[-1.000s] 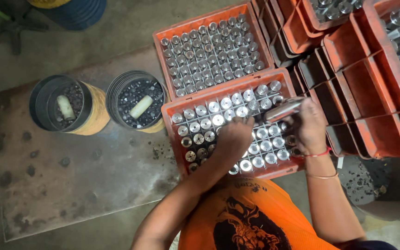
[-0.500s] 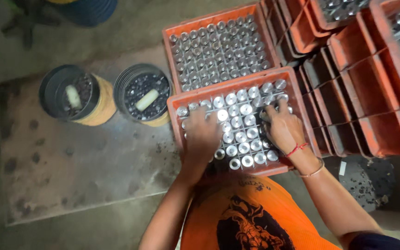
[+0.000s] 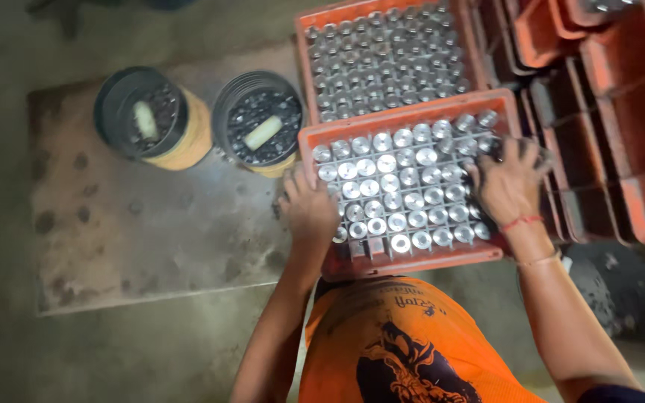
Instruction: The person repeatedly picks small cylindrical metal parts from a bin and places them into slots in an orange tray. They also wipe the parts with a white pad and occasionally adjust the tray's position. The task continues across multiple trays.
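Observation:
An orange crate (image 3: 410, 263) full of upright shiny metal cylinders (image 3: 397, 186) sits in front of me on the floor. My left hand (image 3: 309, 210) is at the crate's left wall, with fingers curled over the rim and onto the nearest cylinders. My right hand (image 3: 508, 183) lies on the cylinders at the crate's right side, fingers spread, with a red thread at the wrist. My orange shirt fills the bottom of the view.
A second orange crate (image 3: 304, 56) of metal cylinders stands just behind the first. Two black buckets (image 3: 113, 112) (image 3: 225, 112) of dark parts stand to the left on a stained metal plate (image 3: 151, 224). Stacked orange crates (image 3: 606, 134) crowd the right side.
My right hand held a metal piece above the crate a second ago. Both hands then came down onto the cylinders and have spread apart to the crate's left and right sides.

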